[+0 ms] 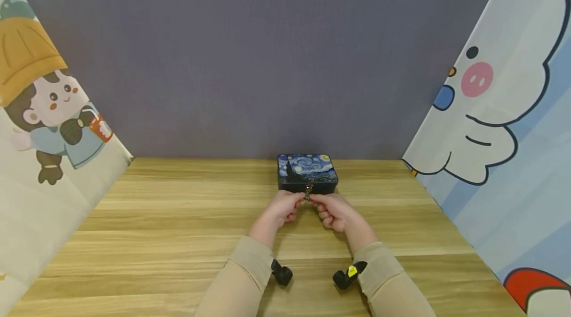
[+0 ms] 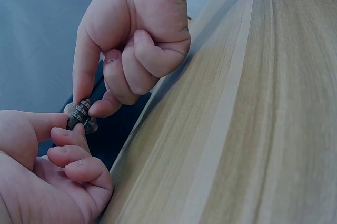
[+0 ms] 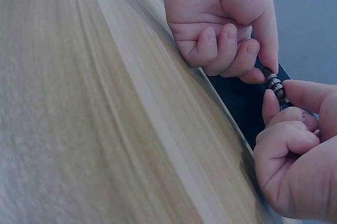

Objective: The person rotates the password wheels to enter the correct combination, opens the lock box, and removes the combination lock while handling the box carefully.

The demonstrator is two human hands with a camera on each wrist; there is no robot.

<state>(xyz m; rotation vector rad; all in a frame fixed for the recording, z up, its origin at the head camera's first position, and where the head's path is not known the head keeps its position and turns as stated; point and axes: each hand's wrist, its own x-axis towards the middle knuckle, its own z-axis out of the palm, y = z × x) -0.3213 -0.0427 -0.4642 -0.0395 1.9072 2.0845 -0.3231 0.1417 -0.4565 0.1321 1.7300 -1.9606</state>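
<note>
A small dark box [image 1: 308,171] with a swirling blue night-sky picture on its lid sits closed near the back edge of the table. At its front hangs a small combination padlock [image 2: 80,112] with ridged number dials. My left hand [image 1: 286,205] pinches one end of this lock between thumb and forefinger. From the other side, my right hand [image 1: 334,212] pinches the opposite end the same way. On both hands the remaining fingers are curled in toward the palm. In the right wrist view, the dials [image 3: 274,83] show between the two pairs of fingertips.
The wood-grain table [image 1: 178,237] runs up to a grey panel [image 1: 267,59] close behind the box. Cartoon-printed sheets stand along the left side [image 1: 53,193] and the right side [image 1: 499,148]. Black wrist cameras stick out from both sleeves.
</note>
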